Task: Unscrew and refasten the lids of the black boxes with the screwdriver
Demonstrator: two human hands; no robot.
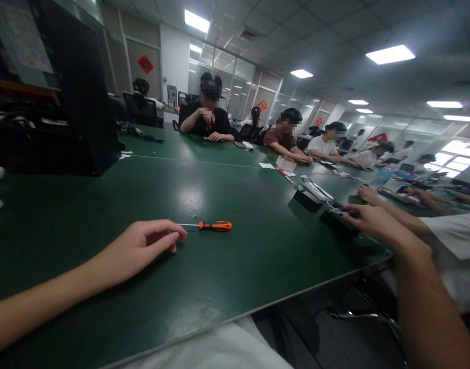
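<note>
Your right forearm (430, 307), your right hand (361, 219) part-curled at one small object (336, 209), grip unclear, your left hand (150, 240) half-open by one screwdriver (215, 226), hold unclear, orange-and-black handle (221, 226), silver shaft (190, 225)

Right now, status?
Left fingers loosely curled beside metal-shafted orange-black screwdriver lying on green tabletop. Right fingers at small greyish item. Screwdriver handle unobstructed.

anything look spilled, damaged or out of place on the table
Nothing clearly stands out: no spill or damage shows. The orange-and-black screwdriver lies flat on the green table, its tip hidden by the left hand. The table's slant is probably just camera tilt.
</note>
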